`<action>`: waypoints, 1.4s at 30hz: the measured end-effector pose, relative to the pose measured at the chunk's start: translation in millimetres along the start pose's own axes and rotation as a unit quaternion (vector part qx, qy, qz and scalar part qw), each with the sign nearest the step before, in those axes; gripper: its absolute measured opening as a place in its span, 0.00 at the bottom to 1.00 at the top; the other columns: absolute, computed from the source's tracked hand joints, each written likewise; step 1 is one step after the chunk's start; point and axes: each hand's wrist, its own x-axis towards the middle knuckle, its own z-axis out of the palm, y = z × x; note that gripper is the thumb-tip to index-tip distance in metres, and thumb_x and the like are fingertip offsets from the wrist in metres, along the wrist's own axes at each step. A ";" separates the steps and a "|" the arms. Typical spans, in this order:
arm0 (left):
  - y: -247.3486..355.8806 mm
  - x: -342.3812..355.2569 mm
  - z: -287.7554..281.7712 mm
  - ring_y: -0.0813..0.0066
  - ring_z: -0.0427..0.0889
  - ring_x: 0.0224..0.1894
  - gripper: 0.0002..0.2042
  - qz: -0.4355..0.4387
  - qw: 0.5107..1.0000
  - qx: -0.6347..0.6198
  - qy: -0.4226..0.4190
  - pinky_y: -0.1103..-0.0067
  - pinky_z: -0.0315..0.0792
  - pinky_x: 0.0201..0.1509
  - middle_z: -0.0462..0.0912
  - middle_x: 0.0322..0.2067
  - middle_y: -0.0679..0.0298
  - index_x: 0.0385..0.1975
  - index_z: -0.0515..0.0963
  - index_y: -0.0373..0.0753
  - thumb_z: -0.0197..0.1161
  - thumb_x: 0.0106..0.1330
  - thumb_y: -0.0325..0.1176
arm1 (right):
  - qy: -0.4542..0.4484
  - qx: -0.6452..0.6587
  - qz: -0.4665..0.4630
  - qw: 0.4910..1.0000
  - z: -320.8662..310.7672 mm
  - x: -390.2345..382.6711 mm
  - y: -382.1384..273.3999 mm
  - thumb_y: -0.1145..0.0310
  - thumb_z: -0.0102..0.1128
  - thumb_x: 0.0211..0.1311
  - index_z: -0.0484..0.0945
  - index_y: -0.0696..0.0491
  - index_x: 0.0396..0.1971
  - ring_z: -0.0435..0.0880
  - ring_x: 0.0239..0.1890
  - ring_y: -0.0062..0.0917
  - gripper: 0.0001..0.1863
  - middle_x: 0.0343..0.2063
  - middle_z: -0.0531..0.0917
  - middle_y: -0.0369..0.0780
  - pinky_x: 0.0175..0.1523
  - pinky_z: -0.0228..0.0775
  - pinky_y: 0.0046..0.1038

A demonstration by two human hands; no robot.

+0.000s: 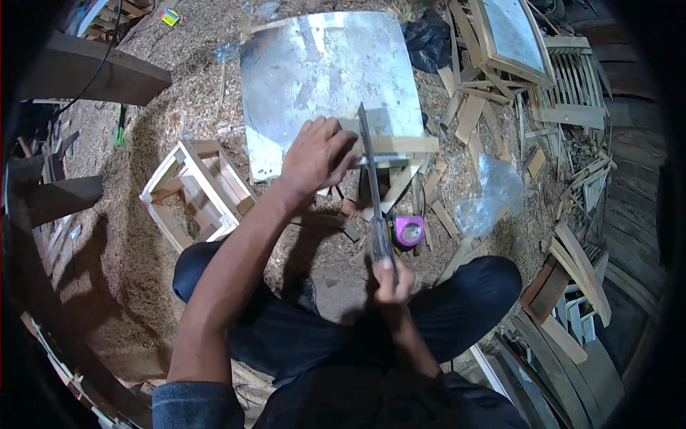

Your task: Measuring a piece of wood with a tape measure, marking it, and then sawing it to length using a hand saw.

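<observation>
The pale wooden strip [407, 145] lies along the near edge of the low bench [314, 79], close to its near right corner, with one end reaching just past the right edge and the other hidden under our left hand [319, 154]. The saw [371, 168], its blade seen nearly edge-on, crosses the strip just right of our left hand, tip pointing toward the far edge. We judge the cut to be at its working stage: the blade is set in position and the strip is steadied, but the outer piece remains in line with the rest and no severed end shows. How deep the teeth have gone, we cannot tell; as far as we can see, parting the strip is what is left. Our left hand is closed, fingers curled down over the strip, though its exact grip is partly hidden; our right hand [393, 280] is clamped round the saw's handle, short of the near edge. Beyond the near edge, beside the saw, sits a pink tape measure [409, 232]. Off the near left corner, an open wooden frame [227, 207] rests on the shavings-covered floor [136, 236], its slats already joined, and past the right edge lie loose offcuts [469, 118] and clear plastic [496, 189].
</observation>
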 end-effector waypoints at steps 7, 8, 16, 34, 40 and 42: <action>3.8 -0.5 1.4 0.59 0.71 0.37 0.14 -0.020 0.999 -0.023 -0.012 0.68 0.66 0.43 0.70 0.32 0.59 0.44 0.79 0.40 0.66 0.63 0.38 | 0.006 -0.005 -0.024 1.000 32.9 72.3 -17.3 0.62 0.49 0.73 0.71 0.58 0.21 0.69 0.17 0.18 0.20 0.13 0.69 0.35 0.23 0.56 0.27; 3.7 1.1 1.6 0.59 0.71 0.37 0.14 -0.021 1.000 -0.012 -0.004 0.68 0.66 0.43 0.70 0.32 0.59 0.44 0.79 0.40 0.66 0.63 0.39 | -0.002 -0.029 -0.025 0.999 27.1 64.3 -20.9 0.63 0.50 0.72 0.72 0.58 0.21 0.68 0.16 0.18 0.19 0.12 0.69 0.35 0.23 0.56 0.27; 0.9 6.8 2.5 0.58 0.71 0.37 0.14 -0.017 1.000 -0.020 0.011 0.67 0.67 0.43 0.71 0.32 0.57 0.44 0.79 0.39 0.66 0.61 0.36 | 0.038 -0.052 -0.086 0.994 22.4 40.6 8.2 0.67 0.53 0.69 0.72 0.58 0.21 0.65 0.14 0.19 0.16 0.11 0.64 0.34 0.21 0.52 0.29; 5.7 0.7 1.6 0.59 0.71 0.35 0.13 0.003 1.000 -0.003 0.001 0.69 0.66 0.41 0.70 0.30 0.58 0.42 0.79 0.39 0.67 0.62 0.37 | 0.015 -0.004 -0.020 1.000 6.6 -1.7 7.2 0.64 0.50 0.72 0.79 0.60 0.25 0.69 0.18 0.17 0.18 0.13 0.70 0.33 0.25 0.58 0.25; -3.0 7.9 3.4 0.59 0.72 0.38 0.14 -0.005 1.000 -0.010 0.005 0.68 0.66 0.44 0.71 0.32 0.58 0.42 0.79 0.39 0.66 0.62 0.39 | -0.005 0.048 -0.007 0.999 28.7 70.4 -12.6 0.61 0.47 0.75 0.67 0.55 0.18 0.63 0.16 0.16 0.22 0.13 0.66 0.31 0.23 0.51 0.25; 2.9 2.7 3.0 0.58 0.72 0.36 0.14 0.003 1.000 0.001 0.014 0.67 0.66 0.42 0.71 0.31 0.58 0.42 0.79 0.38 0.68 0.61 0.37 | -0.007 0.019 -0.024 1.000 28.1 60.7 -15.8 0.62 0.46 0.75 0.65 0.54 0.18 0.61 0.15 0.16 0.22 0.14 0.65 0.32 0.23 0.51 0.23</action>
